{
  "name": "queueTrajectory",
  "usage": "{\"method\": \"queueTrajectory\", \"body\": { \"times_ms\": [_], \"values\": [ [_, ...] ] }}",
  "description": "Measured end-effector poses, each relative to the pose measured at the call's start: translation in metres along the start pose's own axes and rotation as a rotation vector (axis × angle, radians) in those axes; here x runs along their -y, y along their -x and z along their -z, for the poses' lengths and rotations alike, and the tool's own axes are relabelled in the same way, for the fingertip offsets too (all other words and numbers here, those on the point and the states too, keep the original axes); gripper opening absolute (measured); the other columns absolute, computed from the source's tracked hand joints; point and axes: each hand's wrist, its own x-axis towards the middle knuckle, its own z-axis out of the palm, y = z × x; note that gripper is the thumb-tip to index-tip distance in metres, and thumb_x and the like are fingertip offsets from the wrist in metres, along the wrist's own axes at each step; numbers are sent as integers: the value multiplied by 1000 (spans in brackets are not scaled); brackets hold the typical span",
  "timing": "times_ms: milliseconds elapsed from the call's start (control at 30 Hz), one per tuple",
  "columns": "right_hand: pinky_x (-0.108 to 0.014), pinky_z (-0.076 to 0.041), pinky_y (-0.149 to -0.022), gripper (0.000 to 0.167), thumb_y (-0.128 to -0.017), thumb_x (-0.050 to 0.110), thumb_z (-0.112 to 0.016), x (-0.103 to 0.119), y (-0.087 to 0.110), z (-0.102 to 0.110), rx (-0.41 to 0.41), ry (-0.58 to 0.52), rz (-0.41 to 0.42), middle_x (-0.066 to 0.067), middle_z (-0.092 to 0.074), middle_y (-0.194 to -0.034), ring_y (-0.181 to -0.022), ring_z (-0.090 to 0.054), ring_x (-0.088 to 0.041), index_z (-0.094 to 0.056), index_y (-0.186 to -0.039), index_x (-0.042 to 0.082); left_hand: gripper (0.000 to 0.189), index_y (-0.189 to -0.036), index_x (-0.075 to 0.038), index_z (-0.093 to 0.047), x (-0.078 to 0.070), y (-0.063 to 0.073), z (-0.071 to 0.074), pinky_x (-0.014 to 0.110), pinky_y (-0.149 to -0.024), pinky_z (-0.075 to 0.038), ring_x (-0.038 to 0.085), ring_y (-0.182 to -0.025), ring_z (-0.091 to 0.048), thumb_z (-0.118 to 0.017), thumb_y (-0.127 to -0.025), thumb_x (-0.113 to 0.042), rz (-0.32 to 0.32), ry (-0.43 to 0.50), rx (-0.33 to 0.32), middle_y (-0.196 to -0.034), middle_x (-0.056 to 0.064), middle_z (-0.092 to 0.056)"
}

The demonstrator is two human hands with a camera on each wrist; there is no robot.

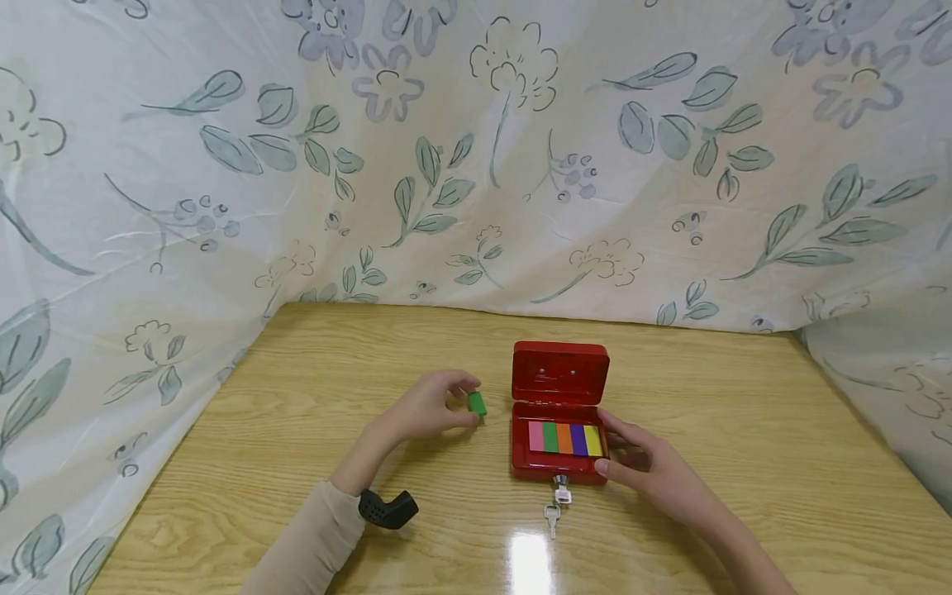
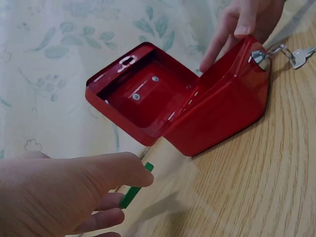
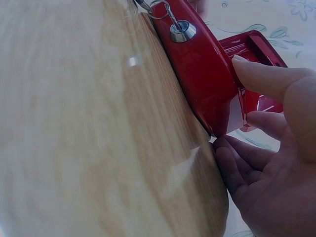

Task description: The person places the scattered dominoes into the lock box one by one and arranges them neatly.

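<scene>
My left hand (image 1: 424, 406) pinches a small flat green block (image 1: 477, 403) between thumb and fingers, just above the table and left of a red metal cash box (image 1: 524, 464). In the left wrist view the block (image 2: 136, 186) is seen nearly edge-on, apart from the box. The box's lid (image 1: 560, 372) stands raised at the back. Inside lies a row of coloured pieces (image 1: 565, 439): pink, green, orange, purple and yellow. My right hand (image 1: 662, 475) grips the box's right side, its thumb (image 3: 261, 76) at the front corner and its fingers along the end wall.
A key (image 1: 563, 496) sits in the front lock (image 3: 182, 30), and a second key (image 1: 552, 514) hangs from its ring on the wooden table (image 1: 312, 372). Floral cloth (image 1: 446, 182) rises behind the table. A black wrist device (image 1: 388, 510) sticks out from my left sleeve.
</scene>
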Motion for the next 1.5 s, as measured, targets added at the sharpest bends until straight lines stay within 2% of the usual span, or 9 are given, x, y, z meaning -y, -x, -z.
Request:
{"method": "queueTrajectory", "body": {
  "times_ms": [100,433,867,1300,1500],
  "values": [
    [-48,-49,-98,75,-90,37,-74,-1,0,0,-1,0,-4,-14,-45,-151,-126,-52,-35,-40,-155,23,47,-124,0,-65,-1,-1,-1,36,-91,-51,18,-103,-62,-82,-84,-16,-9,3,-12,-116,3,-68],
    [-47,-50,-97,76,-90,37,-75,0,0,0,-3,1,-5,-15,-44,-151,-125,-52,-35,-40,-155,23,46,-123,0,-66,-5,-1,-2,33,-84,-54,17,-101,-62,-82,-83,-16,-30,23,-26,-111,1,-68],
    [-44,-51,-97,74,-91,35,-74,1,1,-1,-2,8,4,-15,-47,-149,-124,-53,-34,-39,-155,21,43,-121,-2,-66,-12,-1,-4,37,-85,-53,17,-100,-62,-82,-83,-15,-45,29,-36,-113,1,-68],
    [-47,-49,-98,75,-91,37,-74,1,0,0,3,-3,-17,-15,-45,-151,-124,-52,-34,-39,-155,23,39,-120,-4,-67,-23,0,-6,34,-83,-55,17,-100,-62,-79,-85,-13,-96,9,-30,-113,1,-68],
    [-46,-50,-98,74,-91,37,-74,2,0,0,0,-4,-14,-15,-46,-150,-124,-52,-34,-39,-155,23,39,-120,-4,-67,-28,0,-8,37,-82,-55,21,-100,-63,-81,-84,-12,-105,2,-31,-113,1,-68]
  ]
}}
